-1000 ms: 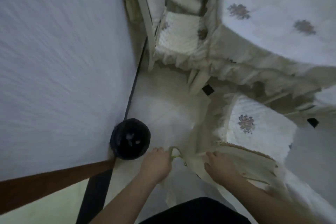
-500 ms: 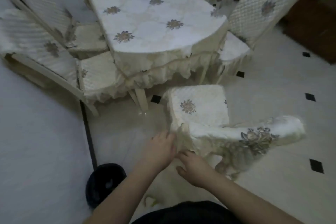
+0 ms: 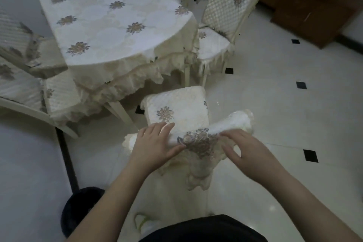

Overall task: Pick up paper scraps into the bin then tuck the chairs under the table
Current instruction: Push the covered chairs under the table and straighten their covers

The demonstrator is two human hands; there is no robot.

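Observation:
A chair with a cream embroidered cover stands just in front of me, its seat [image 3: 176, 108] pointing at the table [image 3: 117, 25] and standing outside the table's edge. My left hand [image 3: 155, 143] grips the left part of the chair's top rail [image 3: 233, 122], fingers over the top and thumb on the near side. On the right part, my right hand [image 3: 245, 149] lies with fingers spread and fairly straight. The black bin [image 3: 78, 208] sits on the floor at lower left, partly behind my left forearm.
A quilted chair [image 3: 225, 15] is at the table's far right, its seat partly under the cloth. Two more chairs [image 3: 21, 80] stand at the left by the wall. Dark wooden furniture [image 3: 314, 15] is at the upper right. White tiled floor lies open to the right.
The view has swung up from the floor and bin to the table. Both hands have come up onto the chair's top rail, and the right hand has moved out to the right.

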